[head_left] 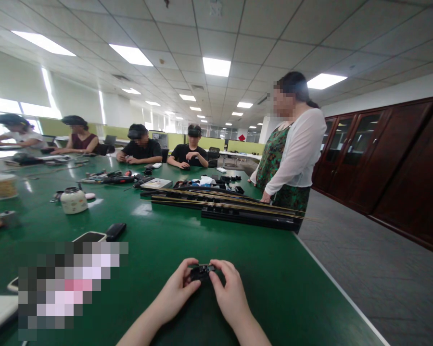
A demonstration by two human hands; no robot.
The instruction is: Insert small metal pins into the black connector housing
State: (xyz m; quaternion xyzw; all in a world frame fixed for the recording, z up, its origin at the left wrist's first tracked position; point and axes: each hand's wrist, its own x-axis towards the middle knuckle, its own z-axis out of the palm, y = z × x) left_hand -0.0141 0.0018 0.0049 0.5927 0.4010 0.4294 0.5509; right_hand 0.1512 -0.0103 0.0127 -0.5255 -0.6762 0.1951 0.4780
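Both hands (pixel 182 283) (pixel 228 284) hold a black part (pixel 201 273); any lettering seems illegible.

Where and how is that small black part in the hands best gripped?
Probably by its two ends, from left and right: the black part looks longer crosswise, and the left hand and right hand, pinching there, leave its middle uncovered.

Bright ceiling panels (pixel 216 67), daylight through left windows (pixel 39 110), glare on tabletop (pixel 159 240), stretched edges
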